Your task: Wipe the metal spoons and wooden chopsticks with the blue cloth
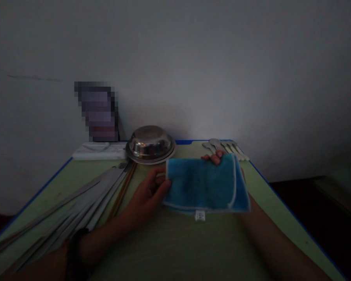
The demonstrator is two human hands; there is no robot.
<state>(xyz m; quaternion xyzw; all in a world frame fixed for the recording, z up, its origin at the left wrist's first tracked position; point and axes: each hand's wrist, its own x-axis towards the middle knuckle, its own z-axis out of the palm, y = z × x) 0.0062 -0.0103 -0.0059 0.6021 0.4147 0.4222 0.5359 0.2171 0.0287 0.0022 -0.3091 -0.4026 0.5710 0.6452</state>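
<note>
i judge the blue towel [200,183] folded, not yet laid down, fingers clamped on it: left hand [148,195] at nine o'clock, right hand [215,159] at one.

Blue cloth [200,183] | pale-edged, white tag [200,216] at lower edge | folded | held above tabletop [163,249]

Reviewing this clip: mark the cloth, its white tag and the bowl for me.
Cloth [201,183]: head view, middle of its blue front.
Tag [200,216]: head view, its printed face.
Bowl [150,141]: head view, shiny side of the upturned metal.
</note>
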